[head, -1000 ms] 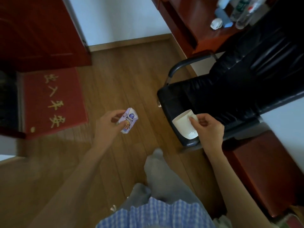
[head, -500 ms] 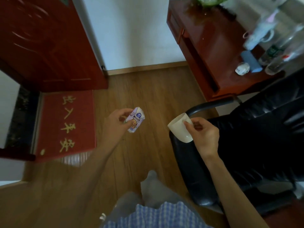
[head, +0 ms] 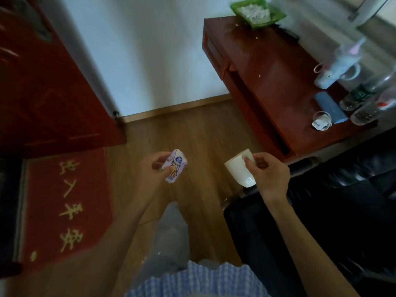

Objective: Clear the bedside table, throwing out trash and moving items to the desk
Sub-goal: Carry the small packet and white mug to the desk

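My left hand (head: 155, 169) grips a small purple-and-white printed packet (head: 175, 166), held over the wooden floor. My right hand (head: 267, 173) pinches the rim of a white ribbed cup (head: 239, 169), tilted with its mouth toward the upper left. The cup hangs just short of the near corner of the red-brown desk (head: 276, 82). On the desk's right side lie a blue case (head: 329, 107), a small white item (head: 321, 123), clear bottles (head: 364, 97) and a pale blue-and-pink bottle (head: 339, 67).
A black leather chair (head: 332, 211) fills the lower right, its armrest right below my right hand. A green dish (head: 258, 12) sits at the desk's far end. A red doormat (head: 64, 202) and a red door (head: 53, 82) are on the left. My leg stands on the floor between.
The view has swung up and toward the desk, which now shows in full. Both hands still hold the packet and the cup and have come closer to the desk's corner.
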`<action>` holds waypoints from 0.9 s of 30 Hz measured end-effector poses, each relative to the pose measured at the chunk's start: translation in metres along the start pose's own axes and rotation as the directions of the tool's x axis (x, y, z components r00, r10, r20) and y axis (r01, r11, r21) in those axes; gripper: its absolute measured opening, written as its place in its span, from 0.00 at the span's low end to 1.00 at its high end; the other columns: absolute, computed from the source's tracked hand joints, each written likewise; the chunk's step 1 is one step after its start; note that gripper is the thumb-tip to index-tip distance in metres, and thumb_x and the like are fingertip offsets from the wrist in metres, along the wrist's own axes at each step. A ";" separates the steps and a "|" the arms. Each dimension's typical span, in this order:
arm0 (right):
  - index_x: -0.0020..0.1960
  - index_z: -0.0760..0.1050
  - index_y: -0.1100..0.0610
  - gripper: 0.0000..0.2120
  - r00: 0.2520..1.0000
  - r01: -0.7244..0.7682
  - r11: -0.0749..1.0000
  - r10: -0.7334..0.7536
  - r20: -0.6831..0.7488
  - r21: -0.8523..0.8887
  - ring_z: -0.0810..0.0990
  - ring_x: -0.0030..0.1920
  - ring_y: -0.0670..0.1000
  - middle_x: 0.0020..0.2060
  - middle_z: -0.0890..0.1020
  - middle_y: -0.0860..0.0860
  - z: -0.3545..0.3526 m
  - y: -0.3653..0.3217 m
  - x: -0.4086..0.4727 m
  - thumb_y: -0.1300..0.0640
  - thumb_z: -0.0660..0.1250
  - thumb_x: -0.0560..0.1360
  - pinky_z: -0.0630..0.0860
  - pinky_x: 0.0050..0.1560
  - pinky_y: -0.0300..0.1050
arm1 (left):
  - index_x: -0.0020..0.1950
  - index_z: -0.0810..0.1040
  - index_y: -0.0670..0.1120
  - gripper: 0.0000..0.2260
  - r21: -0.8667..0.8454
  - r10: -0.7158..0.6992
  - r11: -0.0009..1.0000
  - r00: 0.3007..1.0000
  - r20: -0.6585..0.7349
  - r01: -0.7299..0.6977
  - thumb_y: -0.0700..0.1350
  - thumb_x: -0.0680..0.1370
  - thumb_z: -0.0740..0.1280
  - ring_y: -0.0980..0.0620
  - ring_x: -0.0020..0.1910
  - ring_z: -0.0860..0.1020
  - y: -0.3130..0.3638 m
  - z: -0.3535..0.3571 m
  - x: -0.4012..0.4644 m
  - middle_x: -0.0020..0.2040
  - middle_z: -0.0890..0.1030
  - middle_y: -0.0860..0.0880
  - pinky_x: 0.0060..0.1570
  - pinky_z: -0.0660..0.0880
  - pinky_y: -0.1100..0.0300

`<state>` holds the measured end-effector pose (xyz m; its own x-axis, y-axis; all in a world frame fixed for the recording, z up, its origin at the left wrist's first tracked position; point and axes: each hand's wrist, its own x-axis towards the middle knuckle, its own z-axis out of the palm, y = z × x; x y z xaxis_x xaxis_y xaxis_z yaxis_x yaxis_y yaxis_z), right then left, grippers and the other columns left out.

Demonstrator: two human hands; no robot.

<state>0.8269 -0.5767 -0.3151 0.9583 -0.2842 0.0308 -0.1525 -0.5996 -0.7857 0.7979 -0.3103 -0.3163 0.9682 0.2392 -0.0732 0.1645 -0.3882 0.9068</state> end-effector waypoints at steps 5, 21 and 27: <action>0.41 0.79 0.48 0.04 0.990 -0.059 0.997 0.064 -0.123 0.044 0.80 0.37 0.43 0.34 0.81 0.41 0.034 -0.038 0.052 0.51 0.74 0.70 0.79 0.40 0.44 | 0.57 0.80 0.45 0.16 -0.009 0.034 0.999 0.989 0.142 -0.033 0.33 0.71 0.70 0.54 0.47 0.80 -0.004 -0.012 0.112 0.52 0.81 0.46 0.42 0.77 0.66; 0.39 0.79 0.52 0.05 0.900 -0.299 0.944 0.327 -0.287 0.140 0.77 0.35 0.43 0.34 0.81 0.46 0.054 -0.042 0.143 0.54 0.75 0.69 0.75 0.38 0.43 | 0.59 0.79 0.48 0.16 0.006 0.168 0.979 0.834 0.526 -0.202 0.44 0.72 0.72 0.57 0.47 0.81 0.044 0.071 0.300 0.49 0.82 0.54 0.41 0.78 0.69; 0.40 0.79 0.51 0.05 0.849 -0.336 0.903 0.413 -0.330 0.266 0.80 0.41 0.49 0.37 0.82 0.47 0.038 -0.013 0.207 0.57 0.74 0.69 0.77 0.43 0.45 | 0.58 0.79 0.47 0.14 -0.036 0.225 0.966 0.761 0.609 -0.256 0.41 0.73 0.71 0.58 0.47 0.81 0.078 0.142 0.356 0.50 0.82 0.53 0.41 0.76 0.73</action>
<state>1.0362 -0.5987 -0.3219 0.6704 -0.7359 -0.0945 -0.3955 -0.2467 -0.8847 1.1821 -0.3815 -0.3309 0.8885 -0.4469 -0.1045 -0.0961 -0.4039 0.9097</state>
